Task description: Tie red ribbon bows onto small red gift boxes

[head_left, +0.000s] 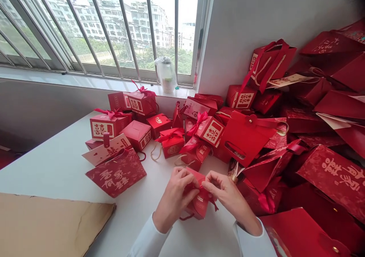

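A small red gift box point(201, 207) with pale lettering stands on the white table, between my hands. My left hand point(177, 190) is closed at the box's upper left, thumb and fingers pinching a red ribbon at its top. From the other side, my right hand point(224, 191) pinches the same ribbon point(202, 187) between thumb and fingertips. The ribbon's exact shape is partly hidden by the fingers. A dark red cord point(186, 217) hangs at the box's lower left, and a ribbon end point(214, 205) shows below my right hand.
Several red boxes with ribbons point(171, 142) stand behind my hands. A large heap of red gift bags point(322, 127) rises at the right against the wall. Cardboard point(51, 224) lies at the left front. A plastic-wrapped cup point(167, 76) stands on the sill by the barred window.
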### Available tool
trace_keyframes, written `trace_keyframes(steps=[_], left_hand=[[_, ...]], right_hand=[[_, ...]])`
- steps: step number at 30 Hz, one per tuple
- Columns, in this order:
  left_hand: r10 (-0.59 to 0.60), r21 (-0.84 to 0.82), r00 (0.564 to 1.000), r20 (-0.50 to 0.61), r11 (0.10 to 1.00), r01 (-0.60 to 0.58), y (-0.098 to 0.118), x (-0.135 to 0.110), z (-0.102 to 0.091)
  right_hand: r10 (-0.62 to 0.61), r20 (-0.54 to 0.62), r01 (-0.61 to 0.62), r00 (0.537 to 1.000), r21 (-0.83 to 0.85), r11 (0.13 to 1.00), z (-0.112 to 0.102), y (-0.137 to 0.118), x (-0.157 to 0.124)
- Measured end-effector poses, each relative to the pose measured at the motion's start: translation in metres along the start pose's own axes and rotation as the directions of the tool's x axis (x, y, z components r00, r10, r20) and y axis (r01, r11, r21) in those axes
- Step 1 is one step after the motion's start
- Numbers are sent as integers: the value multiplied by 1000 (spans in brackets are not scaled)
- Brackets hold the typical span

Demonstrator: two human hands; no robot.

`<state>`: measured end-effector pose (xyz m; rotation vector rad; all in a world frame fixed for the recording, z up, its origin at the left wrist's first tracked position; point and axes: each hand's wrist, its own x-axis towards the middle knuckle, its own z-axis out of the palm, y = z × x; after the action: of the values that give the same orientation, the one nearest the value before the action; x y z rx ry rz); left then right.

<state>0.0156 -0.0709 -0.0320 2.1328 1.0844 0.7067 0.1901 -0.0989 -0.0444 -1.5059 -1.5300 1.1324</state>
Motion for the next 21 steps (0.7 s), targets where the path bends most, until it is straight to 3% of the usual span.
trace_keyframes(steps=[4,11,16,21], left_hand=[[36,-22,992,118,999,-34,1,2,-14],[-67,-70,994,90,995,73,-14,-2,-36],[-116,-17,991,69,993,117,-10,-1,-30],[-204,16,979,-23,979,205,-3,4,-17]], right_hand=[[-42,-23,41,999,-56,998,-3,-7,0],[-80,-27,77,996,-106,991,-8,-14,3],[-45,-52,39,998,-98,994,-5,-15,4],[-42,-47,38,998,-79,996,-2,-7,5]])
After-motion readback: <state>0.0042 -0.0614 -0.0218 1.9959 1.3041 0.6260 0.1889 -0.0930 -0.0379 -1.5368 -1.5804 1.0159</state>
